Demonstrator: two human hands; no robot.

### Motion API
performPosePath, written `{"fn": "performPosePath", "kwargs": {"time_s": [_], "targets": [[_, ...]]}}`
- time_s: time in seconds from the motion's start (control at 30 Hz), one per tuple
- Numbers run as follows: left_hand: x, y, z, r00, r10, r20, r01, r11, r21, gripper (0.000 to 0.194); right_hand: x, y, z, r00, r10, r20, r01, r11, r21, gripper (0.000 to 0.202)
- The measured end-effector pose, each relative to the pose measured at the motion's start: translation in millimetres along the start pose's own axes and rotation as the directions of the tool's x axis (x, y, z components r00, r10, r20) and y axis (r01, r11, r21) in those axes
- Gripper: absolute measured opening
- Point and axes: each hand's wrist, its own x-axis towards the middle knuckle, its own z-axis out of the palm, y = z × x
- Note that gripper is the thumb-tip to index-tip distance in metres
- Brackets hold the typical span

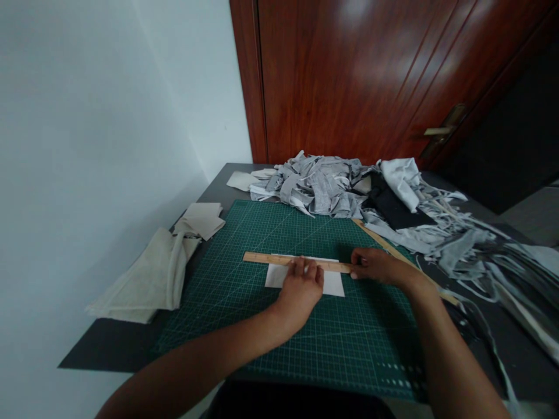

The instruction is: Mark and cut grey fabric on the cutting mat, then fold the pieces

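A short wooden ruler (257,257) lies across a white piece of cloth (334,283) on the green cutting mat (279,224). Only a thin strip of the cloth shows beyond the ruler's far edge. My left hand (302,291) presses on the ruler near its middle, fingertips together on the wood. At the ruler's right end my right hand (371,265) has its fingers curled, thumb and fingertips pinching that end.
Grey and white fabric strips (323,180) heap along the back and right. A black cloth (393,203) lies among them. A long wooden ruler (384,243) slants at the mat's right. Folded cream cloth (148,279) and pale pieces (203,218) sit left, beside the wall.
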Motion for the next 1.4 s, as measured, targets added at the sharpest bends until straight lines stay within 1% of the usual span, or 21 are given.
{"fn": "performPosePath", "kwargs": {"time_s": [0.3,0.47,0.67,0.83,1.0,1.17,1.4], "targets": [[1.3,-0.2,-2.5,1.0,0.008,-0.003,-0.008,1.0,0.011,0.03,-5.3,-4.7,-2.9,1.0,0.016,0.015,-0.016,1.0,0.01,0.018],[1.1,-0.6,-2.9,1.0,0.006,-0.007,-0.006,1.0,0.007,0.029,-5.2,-4.9,-4.5,0.997,0.065,0.037,-0.065,0.998,-0.011,0.021],[1.5,-2.0,-1.8,1.0,0.008,0.009,-0.008,1.0,-0.021,0.03,-7.0,-4.3,-5.5,0.995,0.1,0.018,-0.099,0.994,-0.034,0.024],[1.9,-2.5,-0.6,0.999,0.019,0.03,-0.018,0.999,-0.034,0.033,-8.0,-0.2,-6.9,0.994,0.101,0.033,-0.099,0.994,-0.043,0.024],[1.9,-2.2,0.3,1.0,0.003,0.019,-0.003,1.0,-0.028,0.032,-7.1,2.6,-7.1,0.996,0.086,0.031,-0.084,0.995,-0.053,0.021],[1.9,-3.1,-0.5,1.0,0.019,0.022,-0.019,1.0,-0.015,0.033,-6.2,4.2,-6.2,0.998,0.065,0.028,-0.063,0.997,-0.054,0.017],[1.9,-3.0,1.6,1.0,0.015,0.011,-0.015,0.999,-0.029,0.034,-2.3,10.3,-3.7,0.998,0.069,0.01,-0.069,0.996,-0.05,0.021]]}}
